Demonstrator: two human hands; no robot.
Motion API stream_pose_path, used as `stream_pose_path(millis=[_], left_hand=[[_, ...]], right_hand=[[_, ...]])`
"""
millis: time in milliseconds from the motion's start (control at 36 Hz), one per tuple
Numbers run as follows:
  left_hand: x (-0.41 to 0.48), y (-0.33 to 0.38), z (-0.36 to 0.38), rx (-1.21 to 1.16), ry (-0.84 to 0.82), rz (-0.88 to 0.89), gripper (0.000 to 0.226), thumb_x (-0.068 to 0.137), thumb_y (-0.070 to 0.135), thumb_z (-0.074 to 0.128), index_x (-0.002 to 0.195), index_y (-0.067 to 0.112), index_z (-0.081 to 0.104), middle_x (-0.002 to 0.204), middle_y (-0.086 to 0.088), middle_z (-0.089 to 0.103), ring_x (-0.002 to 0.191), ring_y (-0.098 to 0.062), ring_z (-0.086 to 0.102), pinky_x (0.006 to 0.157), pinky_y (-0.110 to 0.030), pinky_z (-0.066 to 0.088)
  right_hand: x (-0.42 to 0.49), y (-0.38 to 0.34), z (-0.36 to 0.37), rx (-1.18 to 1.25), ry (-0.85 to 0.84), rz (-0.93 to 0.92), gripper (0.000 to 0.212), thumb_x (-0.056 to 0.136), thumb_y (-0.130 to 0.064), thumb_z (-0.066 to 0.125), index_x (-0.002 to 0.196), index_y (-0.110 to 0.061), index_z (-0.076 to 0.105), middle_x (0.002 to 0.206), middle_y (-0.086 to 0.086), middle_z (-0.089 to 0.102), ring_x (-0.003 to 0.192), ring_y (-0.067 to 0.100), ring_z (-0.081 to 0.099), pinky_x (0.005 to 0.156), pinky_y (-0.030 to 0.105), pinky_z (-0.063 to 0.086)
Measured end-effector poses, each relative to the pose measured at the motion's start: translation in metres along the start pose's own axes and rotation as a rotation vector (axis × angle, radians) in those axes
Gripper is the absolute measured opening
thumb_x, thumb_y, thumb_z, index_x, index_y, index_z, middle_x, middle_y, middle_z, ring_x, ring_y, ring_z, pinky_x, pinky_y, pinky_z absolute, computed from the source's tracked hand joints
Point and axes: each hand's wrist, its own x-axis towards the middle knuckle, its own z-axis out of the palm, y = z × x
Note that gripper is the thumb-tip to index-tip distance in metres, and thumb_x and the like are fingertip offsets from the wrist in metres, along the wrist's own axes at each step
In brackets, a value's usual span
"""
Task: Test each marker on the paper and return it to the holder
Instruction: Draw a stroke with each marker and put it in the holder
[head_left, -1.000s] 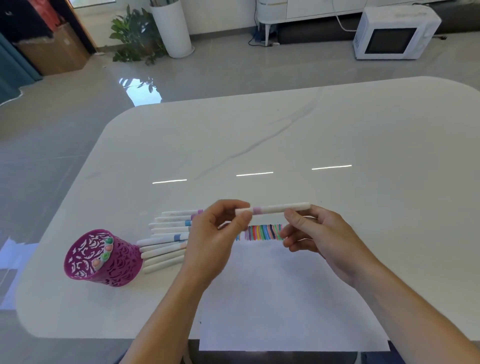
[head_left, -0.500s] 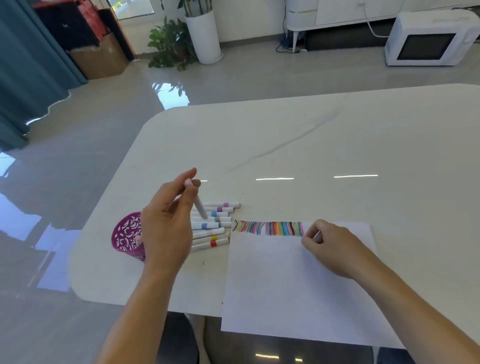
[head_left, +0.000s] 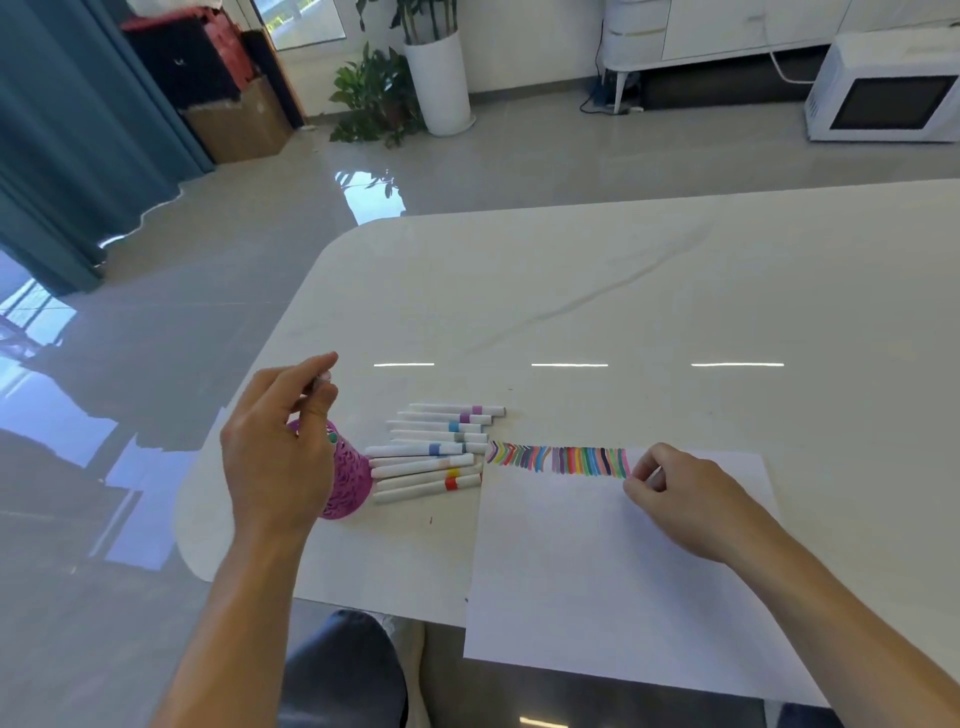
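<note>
One marker (head_left: 318, 383), pinched in my left hand (head_left: 280, 452), hung above the one pink holder (head_left: 353, 483), lower left. My right hand (head_left: 685, 499) pinched a small white piece (head_left: 655, 474) on the single paper (head_left: 597, 571). Eight or nine loose markers (head_left: 436, 448) lay between them on the white table (head_left: 623, 291), with grey floor (head_left: 519, 166) beyond.

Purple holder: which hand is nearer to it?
Left. The left hand, pinching a marker cap, hovers over the purple holder; the right hand pinches a marker on the paper, well to its right.
</note>
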Motion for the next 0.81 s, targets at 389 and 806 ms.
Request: stream_pose_path(millis=[389,806], left_hand=[[-0.001,-0.015,0.006,0.283,-0.182,-0.201,0.019,0.093,0.021,0.063,0.107,0.022,0.075,0.105,0.005,0.069,0.088,-0.008,0.057,0.083,-0.028,0.045],[-0.007,-0.006,0.014,0.317,-0.160,-0.159,0.027,0.091,0.020,0.067,0.119,0.018,0.068,0.114,0.000,0.069,0.097,-0.016,0.061,0.086,-0.029,0.044]], right_hand=[[0.001,-0.001,0.000,0.001,0.009,-0.002,0.011,0.100,-0.039,0.056,0.096,-0.030,0.057,0.098,-0.010,0.068,0.090,0.016,0.065,0.066,0.030,0.045],[0.001,-0.002,0.000,-0.013,0.011,-0.003,0.011,0.100,-0.040,0.057,0.094,-0.031,0.056,0.097,-0.009,0.069,0.090,0.016,0.065,0.064,0.030,0.043]])
